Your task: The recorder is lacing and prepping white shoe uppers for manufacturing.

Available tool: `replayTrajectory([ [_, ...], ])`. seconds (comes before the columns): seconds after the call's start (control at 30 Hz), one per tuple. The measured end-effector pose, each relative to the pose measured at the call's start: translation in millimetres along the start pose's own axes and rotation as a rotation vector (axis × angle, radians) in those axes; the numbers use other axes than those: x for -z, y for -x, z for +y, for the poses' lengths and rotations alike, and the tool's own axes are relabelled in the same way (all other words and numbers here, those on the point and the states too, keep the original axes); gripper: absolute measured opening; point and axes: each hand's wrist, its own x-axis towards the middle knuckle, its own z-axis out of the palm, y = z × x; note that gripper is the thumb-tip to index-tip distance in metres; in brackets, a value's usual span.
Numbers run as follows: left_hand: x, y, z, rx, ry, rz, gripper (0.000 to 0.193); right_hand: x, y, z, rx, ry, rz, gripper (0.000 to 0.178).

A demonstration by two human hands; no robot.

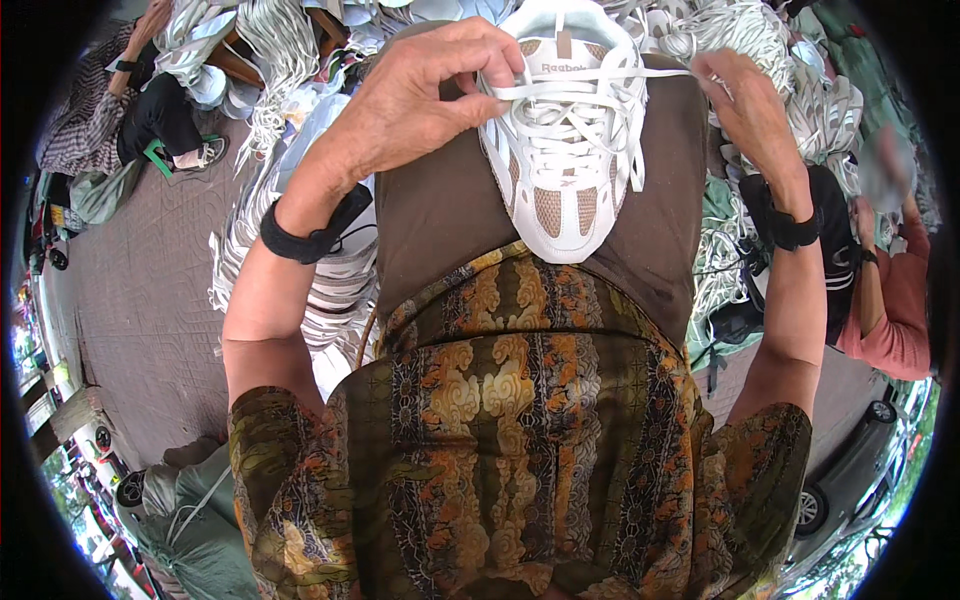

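A white and beige sneaker (567,228) rests on my lap with its toe toward me. White shoelace (570,120) runs through its eyelets, and loose strands lie over the tongue. At the shoe's left side, my left hand (430,95) is closed in a pinch on a lace near the upper eyelets. Off to the right, my right hand (745,105) pinches a lace end (665,72) pulled out sideways from the shoe. Both wrists wear black bands.
Heaps of white shoe parts (340,300) and white laces (270,60) lie left of my lap, with more laces (725,240) to the right. People sit at far left and right. A green sack (200,520) stands lower left; a parked car (840,490) is lower right.
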Motion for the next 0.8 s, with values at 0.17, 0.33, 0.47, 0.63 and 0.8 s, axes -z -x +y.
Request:
replayTrajectory([
  [0.17, 3, -2, 9, 0.085, -0.014, -0.098, 0.015, 36, -46, -86, -0.127, -0.59, -0.01, 0.012],
  [0.33, -8, -11, 7, -0.112, -0.176, 0.007, 0.013, -29, -66, -84, 0.617, -0.74, 0.514, 0.017],
  [0.47, -4, -2, 6, -0.036, -0.194, 0.037, 0.013, -9, -57, -104, 0.239, -0.255, 0.069, 0.013],
  [0.63, -9, 1, 3, -0.092, -0.283, 0.04, 0.015, -2, -56, -89, -0.007, -0.843, -0.199, 0.018],
  [0.8, -11, 2, 3, -0.09, -0.328, 0.082, 0.014, 17, -46, -97, -0.306, -1.051, -0.132, 0.025],
])
